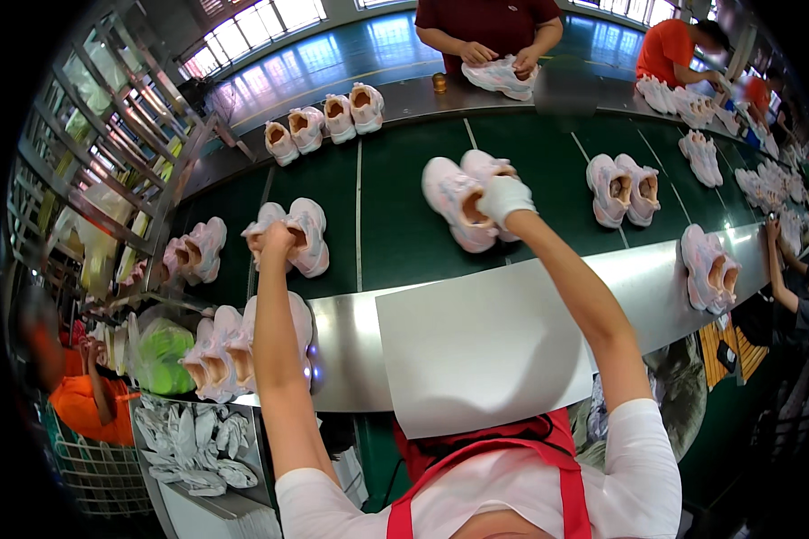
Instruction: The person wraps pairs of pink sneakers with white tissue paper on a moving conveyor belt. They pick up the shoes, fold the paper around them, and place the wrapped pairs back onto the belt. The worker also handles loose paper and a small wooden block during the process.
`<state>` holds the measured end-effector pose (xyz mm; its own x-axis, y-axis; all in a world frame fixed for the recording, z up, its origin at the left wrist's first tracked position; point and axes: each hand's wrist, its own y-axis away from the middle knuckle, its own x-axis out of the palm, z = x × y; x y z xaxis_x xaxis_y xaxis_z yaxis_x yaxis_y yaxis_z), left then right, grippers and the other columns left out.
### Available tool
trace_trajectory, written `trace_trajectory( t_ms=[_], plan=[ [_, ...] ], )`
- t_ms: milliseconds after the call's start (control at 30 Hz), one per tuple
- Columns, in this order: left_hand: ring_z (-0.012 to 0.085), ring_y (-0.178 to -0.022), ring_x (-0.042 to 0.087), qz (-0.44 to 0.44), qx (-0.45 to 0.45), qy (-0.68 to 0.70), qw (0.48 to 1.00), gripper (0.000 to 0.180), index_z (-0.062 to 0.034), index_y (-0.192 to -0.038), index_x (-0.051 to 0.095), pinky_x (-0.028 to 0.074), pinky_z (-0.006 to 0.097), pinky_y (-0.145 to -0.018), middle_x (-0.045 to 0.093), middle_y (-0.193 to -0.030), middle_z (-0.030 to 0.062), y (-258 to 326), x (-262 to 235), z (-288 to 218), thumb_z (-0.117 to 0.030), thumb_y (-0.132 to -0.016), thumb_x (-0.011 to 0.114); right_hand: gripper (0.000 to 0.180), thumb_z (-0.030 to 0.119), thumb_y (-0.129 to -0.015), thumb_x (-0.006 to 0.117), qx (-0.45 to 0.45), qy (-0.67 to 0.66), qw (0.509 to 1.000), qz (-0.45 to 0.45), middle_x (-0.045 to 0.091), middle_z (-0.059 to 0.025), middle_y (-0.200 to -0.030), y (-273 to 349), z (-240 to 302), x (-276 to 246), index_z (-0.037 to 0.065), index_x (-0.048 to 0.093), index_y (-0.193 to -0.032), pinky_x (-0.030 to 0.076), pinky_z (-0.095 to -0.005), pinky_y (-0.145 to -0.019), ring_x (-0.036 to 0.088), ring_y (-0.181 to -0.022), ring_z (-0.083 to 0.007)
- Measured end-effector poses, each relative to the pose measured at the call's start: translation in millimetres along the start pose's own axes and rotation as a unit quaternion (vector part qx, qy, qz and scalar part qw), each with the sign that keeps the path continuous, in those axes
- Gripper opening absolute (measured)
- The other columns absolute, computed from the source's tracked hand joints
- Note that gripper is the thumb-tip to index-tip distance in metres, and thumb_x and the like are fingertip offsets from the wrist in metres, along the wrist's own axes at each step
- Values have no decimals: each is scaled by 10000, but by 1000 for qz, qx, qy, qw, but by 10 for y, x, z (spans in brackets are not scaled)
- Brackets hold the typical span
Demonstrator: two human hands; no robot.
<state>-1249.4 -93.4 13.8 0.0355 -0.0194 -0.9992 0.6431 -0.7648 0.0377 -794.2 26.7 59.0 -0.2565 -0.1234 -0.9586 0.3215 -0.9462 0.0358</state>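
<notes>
The room is a long hall with bright windows along the far wall and a shiny blue-green floor. A metal rack of shelves rises on my left. Across the middle runs the dark green conveyor belt, edged on my side by a steel surface and on the far side by another steel ledge.

On the steel surface before me lies 1 blank white sheet, rectangular, bearing no print that I can make out. Low at my left, a bin holds white crumpled paper pieces, and beside it sits a clear bag of bright green parts.

Pale pink sneakers ride the belt in pairs. 1 pair sits to the right, another to the left, 4 shoes line the far ledge, and 1 more pair rests on the near surface.

A person in a dark red shirt works opposite me, and a person in orange stands further right.

My right hand, in a white glove, is clenched on the right-hand pair of sneakers out on the belt, grip at the shoes' openings. My left hand, bare, is closed on the left-hand pair of sneakers, grip at the heel end.
</notes>
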Motion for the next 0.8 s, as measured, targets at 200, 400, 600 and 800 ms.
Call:
trace_trajectory(
  t_ms=[200,400,600,800],
  plan=[
    [472,-1147,479,55,119,380,915,671,58,-1370,246,387,440,-980,483,-1213,355,1789,-317,-1837,-342,-899,508,398,261,-713,662,-10,-86,996,19,638,-198,-1075,-10,767,488,38,651,-1041,493,-362,-875,622,-1004,-313],
    [427,-1226,411,-23,179,473,862,579,94,-1378,215,324,429,-1042,377,-1329,336,1430,576,-1928,-142,-905,450,414,211,-738,683,-174,-155,964,-127,613,-166,-1035,794,555,287,66,599,-1116,495,-384,-801,611,-926,-329],
    [397,-1313,315,-118,345,382,849,608,-2,-1404,284,234,459,-1085,361,-1403,225,2468,40,-2180,-208,-889,531,613,194,-692,723,-91,-59,970,-216,510,-215,-1194,2321,-656,77,32,492,-1236,398,-424,-957,504,-1088,-375],
    [323,-1388,198,38,553,153,818,629,-103,-1423,326,87,534,-1110,260,-1486,160,3529,433,-2375,-311,-868,536,600,252,-731,672,78,-149,982,-90,408,-301,-1308,2679,-887,281,42,478,-1258,407,-455,-951,481,-1123,-425]
  ],
)
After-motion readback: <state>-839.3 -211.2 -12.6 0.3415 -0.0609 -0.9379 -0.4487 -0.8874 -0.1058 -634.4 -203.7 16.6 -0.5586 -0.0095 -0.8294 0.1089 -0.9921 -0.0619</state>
